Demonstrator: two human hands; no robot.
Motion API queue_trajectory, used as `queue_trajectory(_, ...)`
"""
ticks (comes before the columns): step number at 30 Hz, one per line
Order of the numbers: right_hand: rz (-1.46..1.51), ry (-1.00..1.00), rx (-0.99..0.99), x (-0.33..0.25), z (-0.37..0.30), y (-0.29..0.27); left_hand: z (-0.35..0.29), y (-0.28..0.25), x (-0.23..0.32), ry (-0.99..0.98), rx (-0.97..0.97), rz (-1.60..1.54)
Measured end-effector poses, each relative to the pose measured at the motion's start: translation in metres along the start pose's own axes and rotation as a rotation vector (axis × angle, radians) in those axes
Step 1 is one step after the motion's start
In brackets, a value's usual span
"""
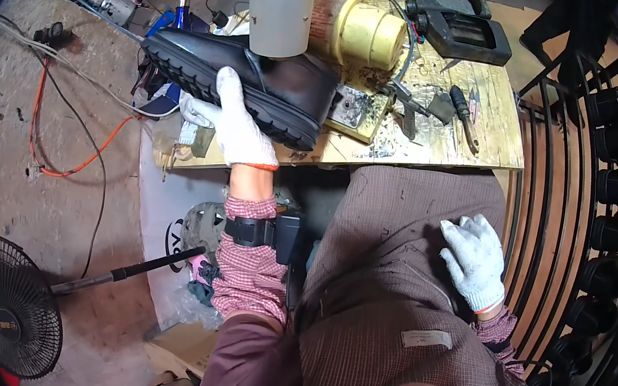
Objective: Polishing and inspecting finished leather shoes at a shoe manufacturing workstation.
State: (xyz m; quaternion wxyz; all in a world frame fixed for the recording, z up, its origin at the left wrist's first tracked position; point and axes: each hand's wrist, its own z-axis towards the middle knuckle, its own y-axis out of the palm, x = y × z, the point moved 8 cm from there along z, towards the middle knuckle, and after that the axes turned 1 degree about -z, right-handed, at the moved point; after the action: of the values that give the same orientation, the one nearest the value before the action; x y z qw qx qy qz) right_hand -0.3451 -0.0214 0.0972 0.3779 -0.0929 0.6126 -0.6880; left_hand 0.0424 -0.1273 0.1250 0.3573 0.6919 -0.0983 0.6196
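Head view: one left hand (243, 132) grips one black shoe (291, 87), one right hand (473, 259) loosely open.

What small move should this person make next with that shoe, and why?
Perhaps bring the right hand up to steady the black shoe: only the left hand grips it, while the right lies loosely over the brown cloth, apparently free.

The left hand (246, 130) holds a black shoe (270, 80) at eleven o'clock, over the counter (496, 143); the right hand (475, 260) lies loosely at the lap (406, 220) near four. A fan (9, 307) stands at eight.
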Motion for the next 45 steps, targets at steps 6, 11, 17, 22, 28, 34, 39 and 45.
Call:
queue_trajectory(6,0.073,-0.037,-0.014,-0.007,0.010,0.002,0.029,0.004,0.002,0.056,0.062,0.051)
queue_trajectory(11,0.047,-0.100,0.034,-0.020,0.025,-0.005,0.018,0.018,0.005,-0.052,0.067,-0.071)
queue_trajectory(17,0.046,-0.161,0.023,-0.036,0.015,-0.005,0.038,-0.007,-0.011,-0.199,-0.018,-0.225)
queue_trajectory(22,0.030,-0.058,0.007,-0.043,0.000,-0.014,0.012,-0.053,-0.029,-0.196,-0.012,-0.250)
queue_trajectory(28,0.356,-0.094,0.057,-0.065,0.013,-0.022,-0.126,-0.073,-0.038,-0.573,-0.323,-0.564)
queue_trajectory(34,0.094,-0.392,0.323,-0.110,0.080,-0.052,-0.122,-0.054,-0.053,-0.385,-0.220,-0.354)
queue_trajectory(39,-0.009,-0.449,0.141,-0.153,0.094,0.022,-0.105,-0.059,-0.036,-0.222,-0.029,-0.136)
queue_trajectory(45,0.537,0.060,-0.244,-0.049,0.017,0.066,-0.046,-0.057,-0.001,-0.082,0.134,-0.044)
